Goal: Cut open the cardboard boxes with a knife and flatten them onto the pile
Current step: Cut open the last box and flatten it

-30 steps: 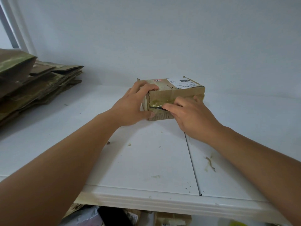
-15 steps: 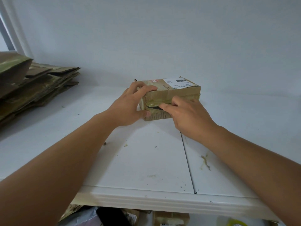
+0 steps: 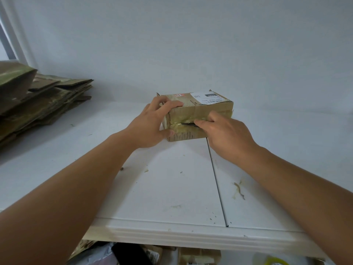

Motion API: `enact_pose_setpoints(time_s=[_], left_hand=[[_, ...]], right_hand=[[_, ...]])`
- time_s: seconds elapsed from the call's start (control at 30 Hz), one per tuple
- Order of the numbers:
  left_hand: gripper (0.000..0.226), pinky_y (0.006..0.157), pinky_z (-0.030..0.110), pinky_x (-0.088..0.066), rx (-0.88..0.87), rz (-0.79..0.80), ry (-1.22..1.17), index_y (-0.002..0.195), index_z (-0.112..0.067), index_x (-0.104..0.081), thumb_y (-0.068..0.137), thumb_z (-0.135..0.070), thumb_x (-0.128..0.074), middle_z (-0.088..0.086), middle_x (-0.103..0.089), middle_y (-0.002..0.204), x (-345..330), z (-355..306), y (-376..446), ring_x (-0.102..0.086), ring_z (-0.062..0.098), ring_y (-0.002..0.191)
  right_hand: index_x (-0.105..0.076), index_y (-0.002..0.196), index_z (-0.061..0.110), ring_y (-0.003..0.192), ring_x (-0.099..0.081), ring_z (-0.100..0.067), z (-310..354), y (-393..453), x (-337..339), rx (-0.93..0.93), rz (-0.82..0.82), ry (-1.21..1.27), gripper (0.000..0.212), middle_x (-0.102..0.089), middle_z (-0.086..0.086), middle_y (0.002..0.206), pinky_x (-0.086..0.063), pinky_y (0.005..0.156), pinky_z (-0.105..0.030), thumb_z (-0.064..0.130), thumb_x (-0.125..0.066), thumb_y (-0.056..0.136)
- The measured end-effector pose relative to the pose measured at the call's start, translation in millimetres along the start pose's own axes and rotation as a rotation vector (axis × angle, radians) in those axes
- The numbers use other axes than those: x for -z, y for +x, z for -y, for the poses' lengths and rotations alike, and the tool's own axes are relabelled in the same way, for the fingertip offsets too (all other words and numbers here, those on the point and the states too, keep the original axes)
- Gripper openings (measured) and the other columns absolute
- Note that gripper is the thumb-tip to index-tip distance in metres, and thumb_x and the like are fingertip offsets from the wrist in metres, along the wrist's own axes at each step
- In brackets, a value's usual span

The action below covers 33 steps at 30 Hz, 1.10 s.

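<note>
Small brown cardboard box (image 3: 198,115), lying flat near the back of the white table (image 3: 172,188), just short of the wall. Closed, edges scuffed; glossy yellowish tape (image 3: 191,119) along the near side's seam; white shipping label (image 3: 207,97) on the top at the right, red mark at the top's left. Dark slit in the taped seam, with a dark knife blade (image 3: 188,124) lying along it.

Left hand (image 3: 150,125) clamped round the box's left end: fingers curled over the top edge, thumb pressed against the lower near corner. Right hand (image 3: 227,134) against the near face, fingers curled round the knife, forefinger stretched along it toward the blade; handle hidden inside the fist.

Both forearms bare, reaching forward from the lower corners and converging on the box, left wrist bent slightly inward, right knuckles turned up.

Pile of flattened cardboard (image 3: 44,104) at the table's far left, well apart from the box. Tape scraps and crumbs (image 3: 239,190) scattered on the tabletop.
</note>
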<state>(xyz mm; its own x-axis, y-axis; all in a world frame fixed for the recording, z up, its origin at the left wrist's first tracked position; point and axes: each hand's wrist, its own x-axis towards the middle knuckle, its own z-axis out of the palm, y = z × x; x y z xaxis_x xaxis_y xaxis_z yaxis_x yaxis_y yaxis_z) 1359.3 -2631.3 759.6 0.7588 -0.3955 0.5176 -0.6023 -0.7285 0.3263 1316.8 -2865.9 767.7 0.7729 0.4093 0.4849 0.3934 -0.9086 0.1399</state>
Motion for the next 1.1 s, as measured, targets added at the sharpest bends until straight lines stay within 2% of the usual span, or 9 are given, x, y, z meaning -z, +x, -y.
enact_pose_setpoints(time_s=[0.17,0.27,0.33,0.43,0.5,0.6,0.73,0.9,1.1], left_hand=[[0.081,0.106,0.045,-0.040,-0.008,-0.005,0.002,0.145,-0.043,-0.034,0.082,-0.016,-0.077,-0.010,-0.026,0.139,0.3,0.3,-0.3,-0.039,0.022,0.127],[0.081,0.104,0.042,-0.040,-0.011,-0.006,0.021,0.145,-0.043,-0.033,0.083,-0.016,-0.077,-0.009,-0.026,0.140,-0.8,-0.1,0.3,-0.038,0.022,0.128],[0.080,0.102,0.041,-0.040,-0.008,-0.010,0.031,0.144,-0.043,-0.032,0.083,-0.016,-0.076,-0.009,-0.026,0.140,-0.6,0.0,-0.1,-0.038,0.022,0.127],[0.080,0.103,0.042,-0.040,0.023,-0.022,0.038,0.145,-0.042,-0.033,0.084,-0.015,-0.075,-0.008,-0.027,0.139,4.1,4.6,-2.6,-0.037,0.023,0.127],[0.080,0.105,0.043,-0.039,0.033,-0.017,0.039,0.147,-0.040,-0.032,0.084,-0.013,-0.074,-0.006,-0.026,0.141,7.0,8.0,-4.4,-0.037,0.023,0.128],[0.081,0.108,0.046,-0.039,0.038,-0.004,0.020,0.148,-0.036,-0.032,0.084,-0.006,-0.071,-0.003,-0.025,0.144,7.7,10.3,-5.0,-0.037,0.025,0.131],[0.083,0.106,0.047,-0.043,0.060,-0.002,0.013,0.148,-0.038,-0.029,0.085,0.001,-0.066,-0.001,-0.018,0.150,8.8,14.7,-6.6,-0.036,0.029,0.134],[0.085,0.086,0.033,-0.044,0.062,-0.008,0.015,0.148,-0.042,-0.025,0.086,0.002,-0.063,-0.005,-0.014,0.151,6.7,16.6,-7.9,-0.043,0.021,0.119],[0.092,0.065,0.031,-0.043,0.149,0.026,0.144,0.146,-0.054,-0.012,0.087,0.001,-0.056,-0.008,-0.005,0.156,6.6,14.1,-4.9,-0.046,0.022,0.097]], right_hand=[[-0.045,0.143,0.035,0.083,-0.054,-0.025,-0.1,-0.6,-1.4,-0.033,-0.003,-0.013,0.060,-0.046,0.001,0.104,-0.037,0.056,-0.029,0.005,-0.049,0.091],[-0.050,0.139,0.032,0.076,-0.042,-0.021,3.3,0.1,-2.7,-0.042,-0.014,-0.025,0.057,-0.044,0.002,0.099,-0.029,0.053,-0.027,0.003,-0.048,0.090],[-0.054,0.132,0.029,0.076,-0.043,-0.022,1.7,0.9,-3.1,-0.053,-0.014,-0.052,0.052,-0.041,0.002,0.095,-0.027,0.053,-0.028,0.003,-0.047,0.088],[-0.057,0.126,0.029,0.080,-0.050,-0.027,-22.2,-0.2,1.0,-0.189,0.013,-0.102,0.046,-0.041,-0.001,0.093,-0.031,0.058,-0.031,0.006,-0.044,0.089],[-0.059,0.125,0.031,0.070,-0.043,-0.024,-39.6,-5.6,2.5,-0.255,0.019,-0.116,0.044,-0.035,0.001,0.085,-0.025,0.053,-0.028,0.006,-0.044,0.092],[-0.061,0.124,0.029,0.065,-0.037,-0.022,-43.0,-7.9,-1.2,-0.257,0.019,-0.125,0.041,-0.032,0.003,0.082,-0.018,0.048,-0.027,0.007,-0.045,0.094],[-0.059,0.126,0.029,0.070,-0.038,-0.022,-36.1,-3.7,-2.8,-0.237,0.017,-0.111,0.041,-0.035,0.002,0.087,-0.019,0.050,-0.028,0.008,-0.045,0.095],[-0.060,0.125,0.028,0.070,-0.041,-0.023,-35.2,-4.9,-4.2,-0.247,0.008,-0.095,0.039,-0.037,0.001,0.087,-0.020,0.051,-0.028,0.008,-0.045,0.096],[-0.063,0.119,0.025,0.067,-0.039,-0.024,-33.8,-3.5,-6.4,-0.272,-0.006,-0.093,0.036,-0.036,0.000,0.084,-0.019,0.050,-0.027,0.006,-0.046,0.093]])
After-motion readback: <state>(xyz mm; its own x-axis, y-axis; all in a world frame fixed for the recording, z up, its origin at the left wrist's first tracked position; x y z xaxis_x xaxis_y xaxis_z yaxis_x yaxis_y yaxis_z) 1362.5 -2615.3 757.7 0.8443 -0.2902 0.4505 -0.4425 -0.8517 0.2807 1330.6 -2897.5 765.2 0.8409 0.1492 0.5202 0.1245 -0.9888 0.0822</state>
